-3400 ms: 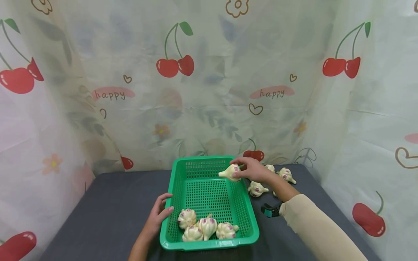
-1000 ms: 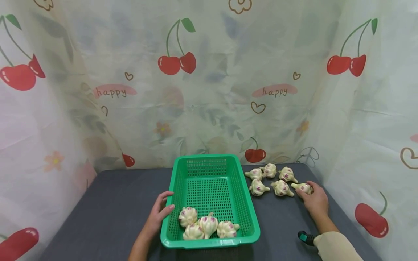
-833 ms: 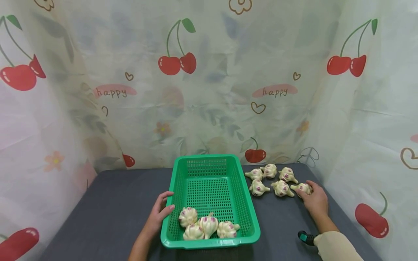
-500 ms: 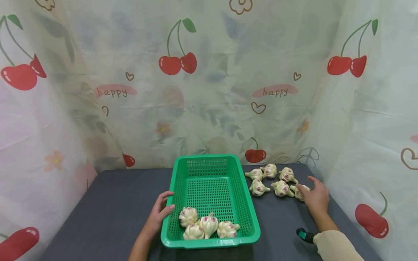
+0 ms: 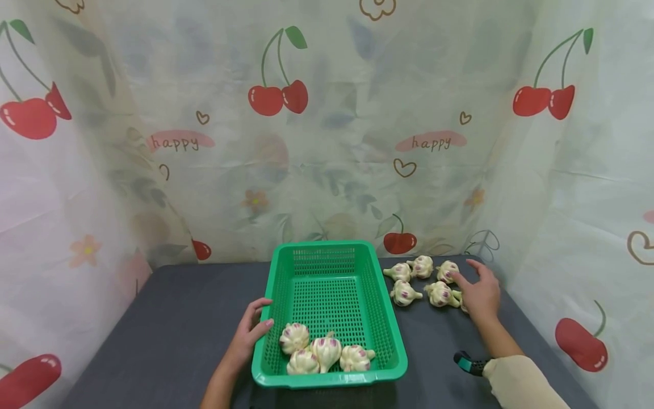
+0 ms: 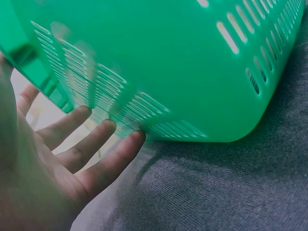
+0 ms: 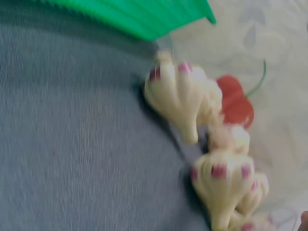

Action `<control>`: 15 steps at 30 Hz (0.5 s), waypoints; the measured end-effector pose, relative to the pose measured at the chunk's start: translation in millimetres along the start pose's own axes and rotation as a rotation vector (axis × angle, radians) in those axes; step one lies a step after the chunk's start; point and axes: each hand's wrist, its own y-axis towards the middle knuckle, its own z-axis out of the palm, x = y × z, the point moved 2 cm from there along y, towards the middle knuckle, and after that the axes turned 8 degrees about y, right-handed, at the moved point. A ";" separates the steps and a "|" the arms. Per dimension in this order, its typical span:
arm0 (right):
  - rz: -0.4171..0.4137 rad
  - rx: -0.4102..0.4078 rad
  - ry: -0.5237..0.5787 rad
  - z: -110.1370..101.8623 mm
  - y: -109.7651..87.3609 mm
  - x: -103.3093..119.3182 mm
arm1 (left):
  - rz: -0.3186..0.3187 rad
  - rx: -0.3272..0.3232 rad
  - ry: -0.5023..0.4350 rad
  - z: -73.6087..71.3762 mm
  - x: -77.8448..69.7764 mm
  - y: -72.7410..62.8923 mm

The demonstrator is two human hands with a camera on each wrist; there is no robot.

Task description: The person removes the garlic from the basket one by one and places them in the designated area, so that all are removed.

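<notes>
My left hand [image 5: 248, 335] is at the left rim of a green plastic basket [image 5: 259, 363], thumb and index finger on the edge. In the left wrist view its other fingers [image 6: 115, 161] lie fairly straight against the outer wall. Several white garlic bulbs with purple marks, one a garlic bulb [image 5: 326, 352], sit at the basket's near end. On the table at right, my right hand [image 5: 482, 292] hovers with thumb and index finger apart beside a garlic bulb [image 5: 447, 271]; contact is unclear. It partly hides another garlic bulb [image 5: 463, 302].
More garlic bulbs lie between basket and right hand, among them a garlic bulb [image 5: 405, 293] and a garlic bulb [image 7: 183, 96]. The dark cloth-covered table [image 5: 174, 335] ends at a printed curtain [image 5: 327, 187] behind and at both sides.
Earlier my right hand held a garlic bulb over the basket, later one at the table's far right. It has released that one and moved up and left. My left hand stays put.
</notes>
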 end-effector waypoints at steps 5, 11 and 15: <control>-0.015 0.048 0.072 9.5 -3.1 22.9 | 0.000 -0.001 -0.010 -0.1 -0.6 0.1; -0.048 0.140 0.199 24.9 -8.3 46.6 | -0.015 0.001 -0.011 0.0 -0.6 -0.3; -0.081 0.222 0.248 34.2 -13.8 63.5 | -0.018 0.001 -0.009 0.1 -1.7 -0.3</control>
